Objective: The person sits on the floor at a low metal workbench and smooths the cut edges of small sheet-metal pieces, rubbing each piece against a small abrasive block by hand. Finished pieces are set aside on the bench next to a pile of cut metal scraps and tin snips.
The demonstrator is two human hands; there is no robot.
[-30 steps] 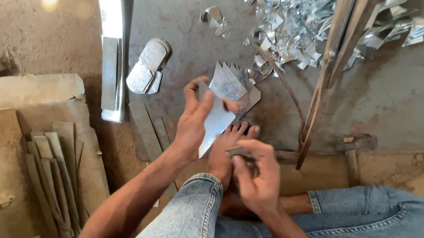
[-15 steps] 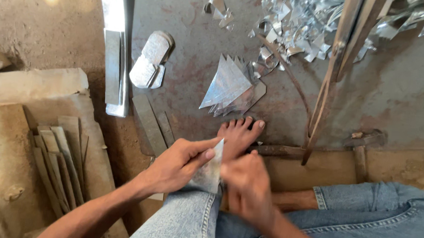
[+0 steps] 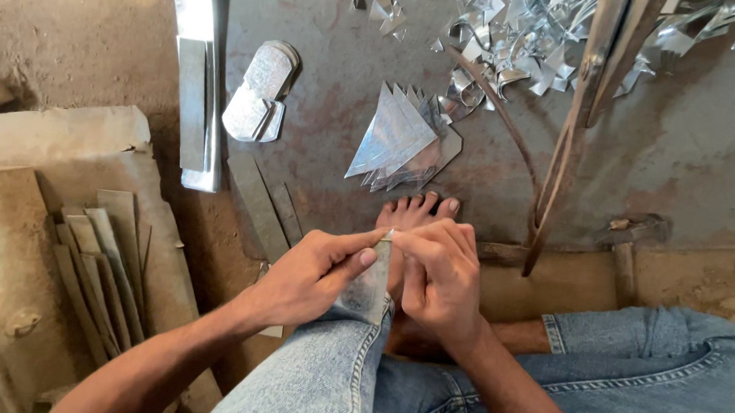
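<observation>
Head view: the small metal piece (image 3: 369, 285) sits low of centre, propped on my left knee (image 3: 323, 374), and both my hands meet on it. It is a thin, dull grey sheet cut narrow toward the top, with its pointed tip up near my thumbs and its wider end resting on the denim. The surface looks matte and slightly scuffed, not bright like the scraps farther off.

My left hand (image 3: 308, 275) comes in from 8 o'clock with the fingers (image 3: 349, 261) clamped on the piece's left edge, thumb pressing along it. My right hand (image 3: 440, 275) comes from 5 o'clock, its fingertips pinched together on the tip. I judge the knee serves as a steady rest so both hands can work the narrow end closely.

Just beyond, at 12 o'clock, my bare foot (image 3: 418, 214) rests at the edge of the dark metal plate (image 3: 686, 149). Near it, further toward 12, lies a fanned stack of triangular pieces (image 3: 397, 140), close enough to reach without shifting. At 11 o'clock are rounded blanks (image 3: 260, 94) beside a long flat bar (image 3: 196, 68). Shiny offcuts (image 3: 514, 28) heap at 1 o'clock, and long-handled shears (image 3: 572, 134) lie at 2 o'clock. At 9 o'clock, long strips (image 3: 100, 267) lean together on the floor.
</observation>
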